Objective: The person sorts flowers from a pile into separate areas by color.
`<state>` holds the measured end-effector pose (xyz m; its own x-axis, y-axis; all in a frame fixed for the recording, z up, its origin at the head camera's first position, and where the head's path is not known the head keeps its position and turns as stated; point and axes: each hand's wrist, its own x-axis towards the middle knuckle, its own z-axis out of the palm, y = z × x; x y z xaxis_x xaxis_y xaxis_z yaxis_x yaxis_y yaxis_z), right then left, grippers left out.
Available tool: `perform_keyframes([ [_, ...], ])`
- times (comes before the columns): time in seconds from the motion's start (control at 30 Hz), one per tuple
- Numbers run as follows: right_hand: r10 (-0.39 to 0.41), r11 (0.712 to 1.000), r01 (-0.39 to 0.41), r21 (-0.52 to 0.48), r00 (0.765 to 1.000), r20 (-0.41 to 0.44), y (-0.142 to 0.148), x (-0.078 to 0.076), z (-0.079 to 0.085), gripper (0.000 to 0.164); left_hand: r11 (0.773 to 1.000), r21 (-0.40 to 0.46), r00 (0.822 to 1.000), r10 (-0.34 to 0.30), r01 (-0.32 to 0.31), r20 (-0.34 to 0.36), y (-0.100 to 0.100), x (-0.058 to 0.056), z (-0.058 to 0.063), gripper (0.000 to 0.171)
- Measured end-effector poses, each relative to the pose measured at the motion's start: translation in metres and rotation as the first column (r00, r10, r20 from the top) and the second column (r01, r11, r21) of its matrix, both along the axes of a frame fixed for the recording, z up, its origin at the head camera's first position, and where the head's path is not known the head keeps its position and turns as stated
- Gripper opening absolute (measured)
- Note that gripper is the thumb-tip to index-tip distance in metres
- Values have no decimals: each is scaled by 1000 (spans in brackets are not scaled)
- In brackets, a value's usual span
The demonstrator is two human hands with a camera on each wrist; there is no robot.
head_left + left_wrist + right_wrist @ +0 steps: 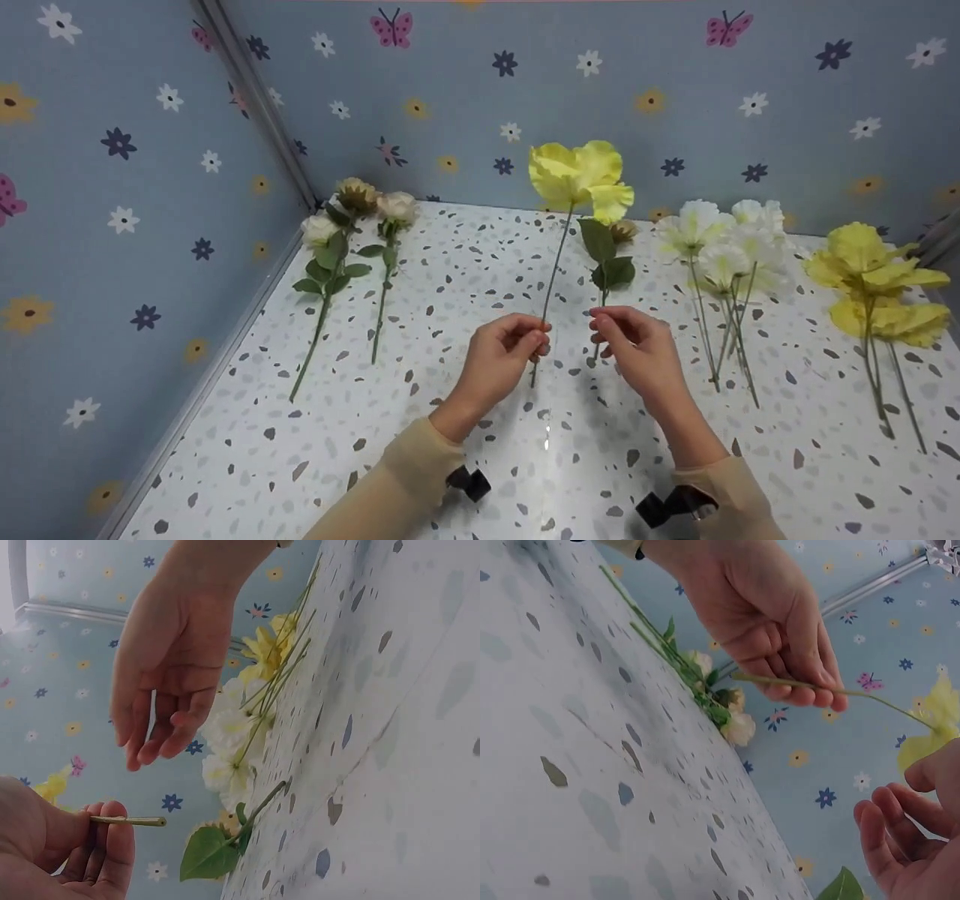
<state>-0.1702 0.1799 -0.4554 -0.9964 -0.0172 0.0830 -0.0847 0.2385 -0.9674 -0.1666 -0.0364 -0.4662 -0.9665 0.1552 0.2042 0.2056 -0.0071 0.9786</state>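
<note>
In the head view a yellow artificial flower [576, 174] stands nearly upright over the middle of the table. My left hand [501, 358] pinches its thin stem [802, 684] low down, between thumb and fingers; the cut end pokes out below. A short way to the right is my right hand [641, 351], its fingers loosely bent and, in the wrist views, holding nothing. Behind the right hand a leafy stem [615, 271] lies on the table, its brownish bloom partly hidden by the yellow petals.
Pale roses [396, 208] with green leaves lie at the left. On the right are several white flowers [724, 247] and, beyond them, a bunch of yellow flowers [870, 281]. Flower-patterned walls [465, 82] close off the back and left of the speckled table [465, 255].
</note>
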Motion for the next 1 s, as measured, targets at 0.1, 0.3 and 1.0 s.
perform_keyframes([
  [0.1,24,999,-25,-27,999,-25,-8,4,1,26,999,-25,1000,-23,23,-15,6,5,-2,10],
  [0.3,56,997,-58,-45,998,-40,-17,8,0,26,995,-82,998,-55,52,-30,15,11,-7,10],
  [1.0,57,981,-77,-179,992,-115,-3,5,9,26,963,-235,990,-141,131,-25,25,22,-9,8],
])
